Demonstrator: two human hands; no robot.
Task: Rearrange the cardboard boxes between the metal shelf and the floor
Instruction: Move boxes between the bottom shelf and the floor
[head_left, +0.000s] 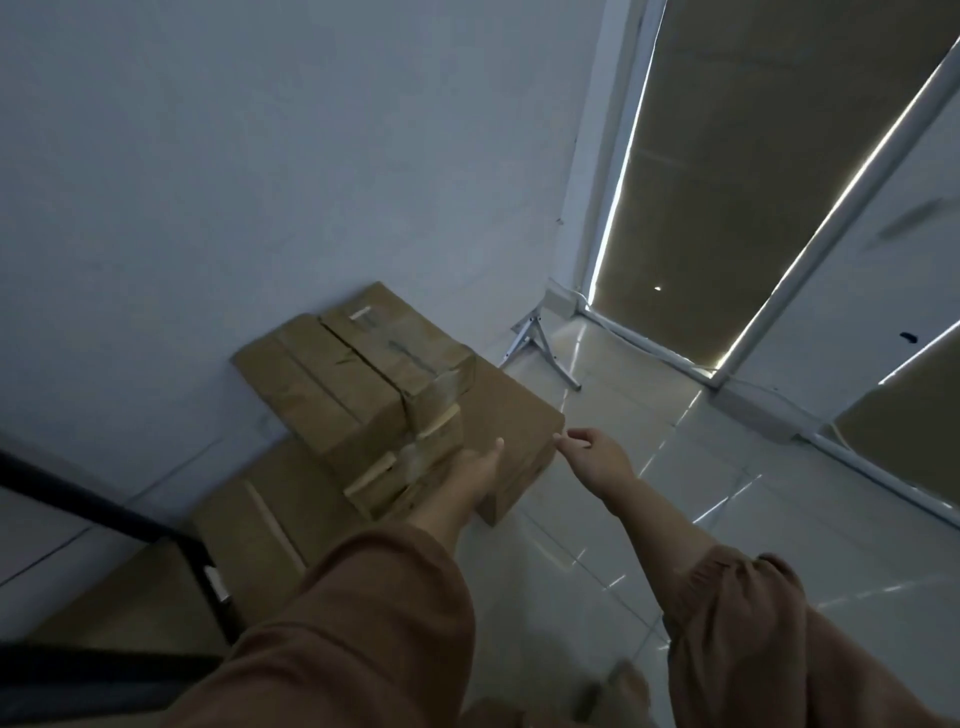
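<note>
Fingers (493, 451) straight, left hand (475, 467) rests on the closed flat box (511, 410) — right hand (597, 446), fingers loose, at its corner.

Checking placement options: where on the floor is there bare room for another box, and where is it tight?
Bare tile floor lies right of the box stack, out to the window frame and back to the white stand leg. Crowded: along the wall, the stack fills the space beside the black shelf frame.
</note>
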